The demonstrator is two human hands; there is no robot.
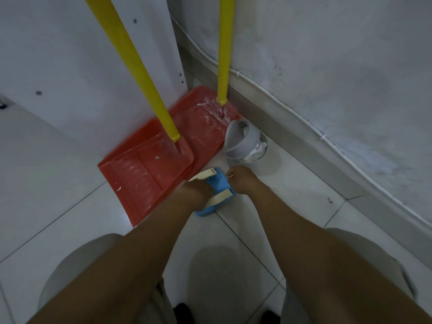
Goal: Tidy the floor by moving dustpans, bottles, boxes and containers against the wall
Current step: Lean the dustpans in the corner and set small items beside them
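Knees [77, 265] bent, both hands on the blue box [218, 186], floor centre.
Left grip [198, 191] and right grip [240, 181] curl round it; dustpans [145, 174] at 11 o'clock, grey container [243, 141] at 1, already wallside. Next, likely: slide box toward 12.

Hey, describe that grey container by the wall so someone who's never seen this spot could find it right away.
Find the wall corner where two yellow-handled red dustpans stand. Just right of them, on the floor beside the metal skirting, sits the grey container. It is the only round, grey thing there, its top tilted over crumpled white stuff inside.
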